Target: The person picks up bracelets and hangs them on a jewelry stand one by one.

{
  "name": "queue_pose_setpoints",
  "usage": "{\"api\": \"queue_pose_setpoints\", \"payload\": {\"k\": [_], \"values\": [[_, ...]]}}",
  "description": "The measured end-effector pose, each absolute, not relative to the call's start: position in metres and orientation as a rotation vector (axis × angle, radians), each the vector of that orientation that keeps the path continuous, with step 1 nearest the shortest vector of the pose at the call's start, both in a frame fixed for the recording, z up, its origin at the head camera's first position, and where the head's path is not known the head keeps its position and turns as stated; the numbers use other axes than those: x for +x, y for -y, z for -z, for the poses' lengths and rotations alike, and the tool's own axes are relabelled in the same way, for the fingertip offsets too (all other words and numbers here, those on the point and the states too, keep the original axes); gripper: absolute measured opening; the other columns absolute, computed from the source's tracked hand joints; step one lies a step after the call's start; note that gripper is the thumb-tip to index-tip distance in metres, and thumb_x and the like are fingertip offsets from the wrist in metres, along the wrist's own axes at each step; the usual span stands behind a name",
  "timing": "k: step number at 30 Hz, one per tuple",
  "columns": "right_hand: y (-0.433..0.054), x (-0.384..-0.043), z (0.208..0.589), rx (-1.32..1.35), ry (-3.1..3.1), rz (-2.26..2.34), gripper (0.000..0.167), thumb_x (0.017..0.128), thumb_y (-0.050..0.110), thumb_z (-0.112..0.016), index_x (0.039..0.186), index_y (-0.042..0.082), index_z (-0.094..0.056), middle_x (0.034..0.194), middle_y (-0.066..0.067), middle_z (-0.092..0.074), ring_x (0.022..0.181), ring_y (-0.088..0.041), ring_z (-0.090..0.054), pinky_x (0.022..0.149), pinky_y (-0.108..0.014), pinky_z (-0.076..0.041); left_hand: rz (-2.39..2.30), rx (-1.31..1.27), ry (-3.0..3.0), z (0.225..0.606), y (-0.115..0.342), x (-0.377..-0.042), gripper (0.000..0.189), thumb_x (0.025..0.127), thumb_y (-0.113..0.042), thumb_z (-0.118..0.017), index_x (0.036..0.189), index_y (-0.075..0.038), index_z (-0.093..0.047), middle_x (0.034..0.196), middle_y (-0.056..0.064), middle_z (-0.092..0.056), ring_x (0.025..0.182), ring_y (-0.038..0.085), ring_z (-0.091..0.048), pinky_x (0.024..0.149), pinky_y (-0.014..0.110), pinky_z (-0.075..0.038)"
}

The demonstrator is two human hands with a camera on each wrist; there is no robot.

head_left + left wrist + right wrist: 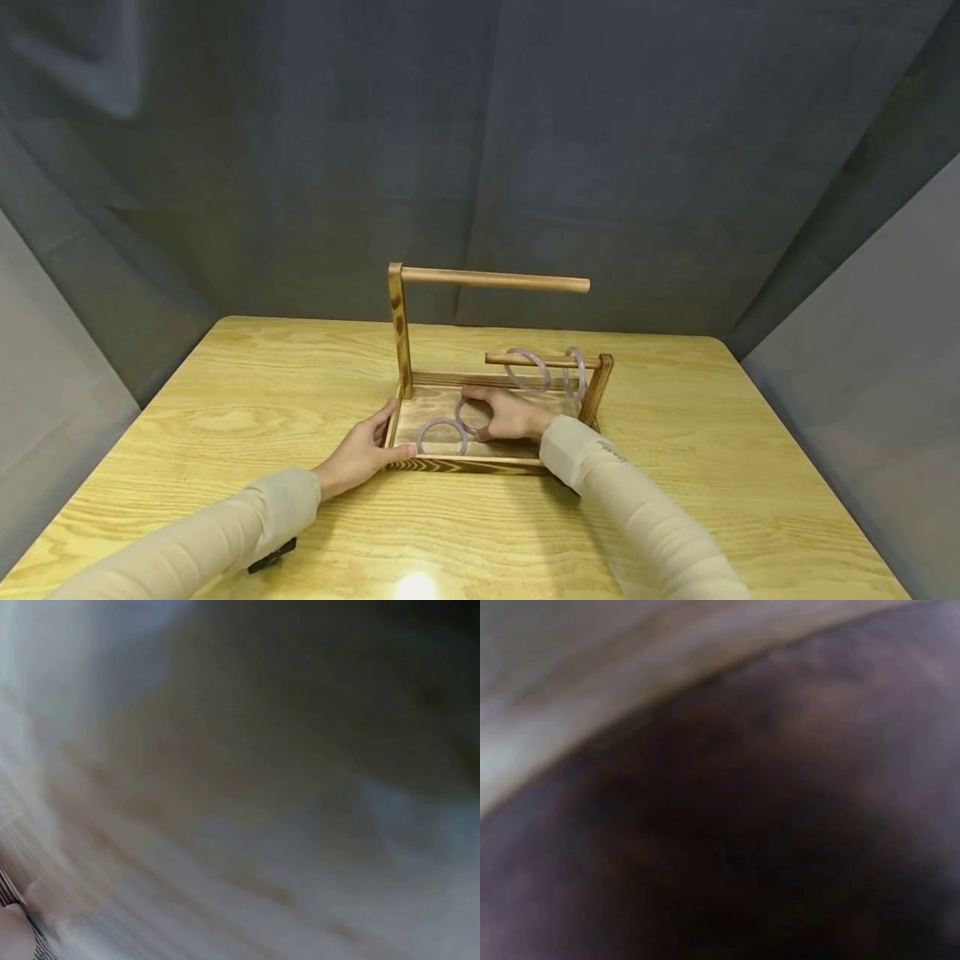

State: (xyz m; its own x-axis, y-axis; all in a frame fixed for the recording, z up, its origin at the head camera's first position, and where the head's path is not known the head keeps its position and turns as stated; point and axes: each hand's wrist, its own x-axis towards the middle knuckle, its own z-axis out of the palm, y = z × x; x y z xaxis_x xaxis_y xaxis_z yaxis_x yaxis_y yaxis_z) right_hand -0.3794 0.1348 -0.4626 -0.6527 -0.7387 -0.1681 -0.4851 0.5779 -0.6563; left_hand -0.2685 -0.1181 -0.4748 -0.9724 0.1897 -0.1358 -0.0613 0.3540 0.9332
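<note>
A wooden jewelry stand with a tray base fills the middle of the head view. My left hand grips its front left corner, thumb along the front rim and fingers at the left side. Inside the tray, my right hand pinches a pale lilac bangle between thumb and fingers, which cover its right part. Another lilac bangle lies just left of it. Two more bangles, one nearer the free end and one nearer the post, hang on the lower rod. Both wrist views are badly blurred.
From a tall left post the stand's upper rod reaches right with a free end. The lower rod reaches left from a short right post. A wooden table lies beneath, with dark cloth behind.
</note>
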Motion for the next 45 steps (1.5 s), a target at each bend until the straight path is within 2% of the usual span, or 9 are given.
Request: {"api": "queue_pose_setpoints", "payload": {"k": [10, 17, 30, 39, 45], "values": [[-0.140, -0.379, 0.458, -1.006, -2.424, 0.698, 0.074, 0.082, 0.016, -0.068, 0.144, 0.006, -0.029, 0.150, -0.009, -0.026, 0.138, -0.027, -0.024, 0.112, -0.042, -0.026, -1.648, 0.117, -2.404, 0.472, 0.117, -0.268, 0.090, 0.082, -0.026, -0.069, 0.148, -0.013, -0.010, 0.155, 0.007, -0.005, 0.139, 0.031, -0.013, 0.112, 0.047, -0.022], [-0.143, -0.375, 0.452, -1.014, -2.493, 0.635, 0.074, 0.083, 0.024, -0.068, 0.142, 0.002, -0.031, 0.148, -0.013, -0.030, 0.137, -0.027, -0.027, 0.113, -0.041, -0.025, -1.653, 0.133, -2.397, 0.470, 0.117, -0.268, 0.091, 0.082, -0.027, -0.069, 0.149, -0.013, -0.009, 0.155, 0.008, -0.004, 0.140, 0.030, -0.011, 0.112, 0.046, -0.021], [-0.142, -0.368, 0.458, -1.088, -2.636, 0.627, 0.074, 0.081, 0.035, -0.069, 0.139, 0.001, -0.037, 0.144, -0.012, -0.037, 0.134, -0.027, -0.033, 0.111, -0.041, -0.028, -1.643, 0.119, -2.394, 0.472, 0.117, -0.266, 0.090, 0.082, -0.025, -0.069, 0.148, -0.014, -0.010, 0.155, 0.006, -0.004, 0.140, 0.031, -0.012, 0.112, 0.047, -0.022], [-0.133, -0.361, 0.456, -1.058, -2.682, 0.723, 0.080, 0.075, 0.042, -0.073, 0.139, 0.007, -0.040, 0.142, -0.009, -0.042, 0.130, -0.027, -0.039, 0.108, -0.040, -0.033, -1.643, 0.117, -2.400, 0.474, 0.117, -0.267, 0.090, 0.082, -0.026, -0.069, 0.148, -0.013, -0.009, 0.155, 0.007, -0.005, 0.139, 0.032, -0.012, 0.112, 0.047, -0.020], [-0.125, -0.352, 0.448, -1.053, -2.670, 0.774, 0.085, 0.073, 0.044, -0.074, 0.141, 0.008, -0.037, 0.139, -0.008, -0.042, 0.124, -0.026, -0.045, 0.103, -0.042, -0.039, -1.638, 0.102, -2.411, 0.473, 0.117, -0.266, 0.090, 0.082, -0.026, -0.069, 0.148, -0.013, -0.010, 0.155, 0.008, -0.006, 0.139, 0.033, -0.014, 0.111, 0.048, -0.024]]}}
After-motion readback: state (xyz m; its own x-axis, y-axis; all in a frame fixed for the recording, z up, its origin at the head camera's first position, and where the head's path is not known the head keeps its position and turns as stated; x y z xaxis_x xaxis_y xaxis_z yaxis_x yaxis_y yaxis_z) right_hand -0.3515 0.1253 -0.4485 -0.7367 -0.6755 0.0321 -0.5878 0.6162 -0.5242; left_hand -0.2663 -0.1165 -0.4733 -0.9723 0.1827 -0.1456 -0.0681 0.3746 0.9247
